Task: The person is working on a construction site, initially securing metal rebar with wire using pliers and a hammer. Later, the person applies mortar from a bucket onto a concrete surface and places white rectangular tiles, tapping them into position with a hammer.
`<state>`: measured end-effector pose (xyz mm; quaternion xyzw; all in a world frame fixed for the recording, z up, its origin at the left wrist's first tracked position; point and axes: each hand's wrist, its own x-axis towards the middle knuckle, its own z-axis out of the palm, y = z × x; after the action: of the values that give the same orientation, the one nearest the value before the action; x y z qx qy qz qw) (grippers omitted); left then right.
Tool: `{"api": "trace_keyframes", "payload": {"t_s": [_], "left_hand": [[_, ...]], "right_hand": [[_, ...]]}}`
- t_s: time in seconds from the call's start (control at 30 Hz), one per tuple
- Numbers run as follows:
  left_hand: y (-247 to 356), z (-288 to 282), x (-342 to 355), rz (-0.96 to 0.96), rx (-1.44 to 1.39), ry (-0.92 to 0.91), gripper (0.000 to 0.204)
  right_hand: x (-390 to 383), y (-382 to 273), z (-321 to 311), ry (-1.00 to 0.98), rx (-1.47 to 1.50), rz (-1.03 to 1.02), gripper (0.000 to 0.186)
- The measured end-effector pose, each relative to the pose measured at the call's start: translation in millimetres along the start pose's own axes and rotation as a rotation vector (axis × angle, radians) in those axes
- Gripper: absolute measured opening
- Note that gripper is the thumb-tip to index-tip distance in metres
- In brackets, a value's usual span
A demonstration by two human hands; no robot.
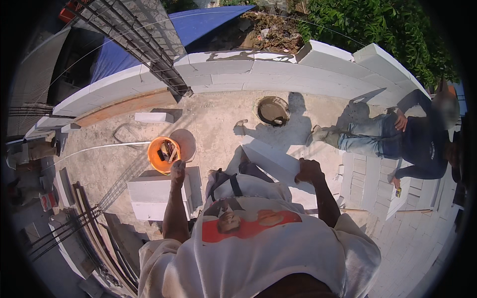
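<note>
- Open-air concrete floor [208, 116], pale and gritty, bounded by a low wall [228, 79] of smooth white blocks; dark grey mortar [218, 56] smears its top.
- Right hand [309, 171]: fingers closed over the right end of a long white block [273, 158], slantwise ahead of the wearer; grip presumably steadies it. Whether the far end bears on anything: cannot tell.
- Left hand [178, 170]: curled into a fist beside the orange bucket [155, 160]; contents, if any, not visible.
- Bucket: rounded, plastic-looking; tools [169, 150] inside, probably grouped for easy reach.
- Stacked blocks [156, 189]: crisp-edged, matte, near the left hand; stacking likely saves floor space.
- Round tub [257, 110]: grey, wet-looking mix [272, 114], near the wall.
</note>
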<state>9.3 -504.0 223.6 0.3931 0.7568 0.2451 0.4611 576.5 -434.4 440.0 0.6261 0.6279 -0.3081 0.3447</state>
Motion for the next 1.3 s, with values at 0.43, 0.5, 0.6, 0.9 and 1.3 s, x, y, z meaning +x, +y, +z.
{"api": "trace_keyframes", "payload": {"t_s": [0.43,0.5,0.6,0.9,1.3], "left_hand": [[215,141,59,0.398,0.181,-0.540,0.044],[222,145,64,0.300,0.240,-0.577,0.047],[223,144,70,0.440,0.323,-0.603,0.061],[258,119,100,0.721,0.627,-0.622,0.127],[362,-35,191,1.029,0.686,-0.688,0.075]], "right_hand": [[-3,17,33,-0.036,0.047,0.103,0.050],[-6,2,22,0.022,0.014,0.071,0.069],[-2,-25,-13,-0.032,-0.063,0.061,0.078],[-14,-113,-163,0.098,-0.259,-0.147,0.063],[-41,-147,-316,0.460,-0.187,-0.501,0.080]]}}
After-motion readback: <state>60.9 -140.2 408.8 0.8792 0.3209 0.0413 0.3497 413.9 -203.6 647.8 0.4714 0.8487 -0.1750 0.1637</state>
